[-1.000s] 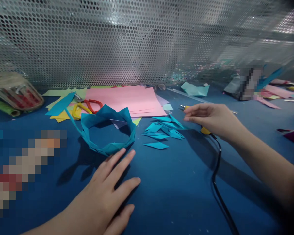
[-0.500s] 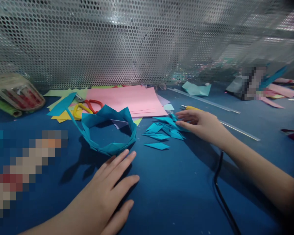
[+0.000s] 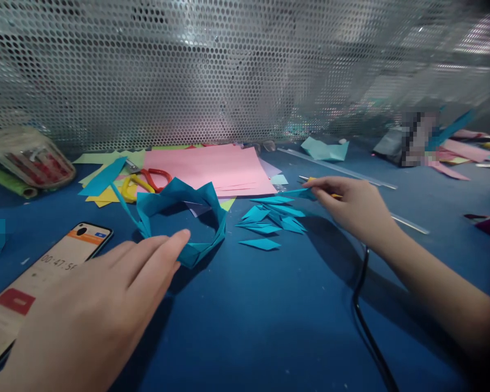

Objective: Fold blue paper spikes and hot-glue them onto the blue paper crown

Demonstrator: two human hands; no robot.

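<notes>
A ring of folded blue paper (image 3: 175, 188) with a pointed, crown-like edge and a thin strip trailing at its left sits on the blue table. My left hand (image 3: 106, 294) is closed at its near left side, the fingers together over the rim and partly hiding it. Between thumb and fingers, my right hand (image 3: 351, 204) pinches a folded blue paper piece (image 3: 300, 193). Several similar pointed pieces lie in a loose pile (image 3: 269, 215) to the left of that hand, with one piece (image 3: 260, 244) apart in front.
Behind the ring are red and yellow scissors (image 3: 157, 178), pink paper sheets (image 3: 212, 166) and coloured scraps. A phone (image 3: 61, 261) lies left, a clear jar (image 3: 32, 155) farther back. Clear sticks (image 3: 343, 169) lie behind my right hand; a black cable (image 3: 361, 305) runs beneath that arm.
My left hand has moved left, turned and closed at the ring's near side. My right hand has drawn back slightly to the right, lifting a blue folded piece from the pile.
</notes>
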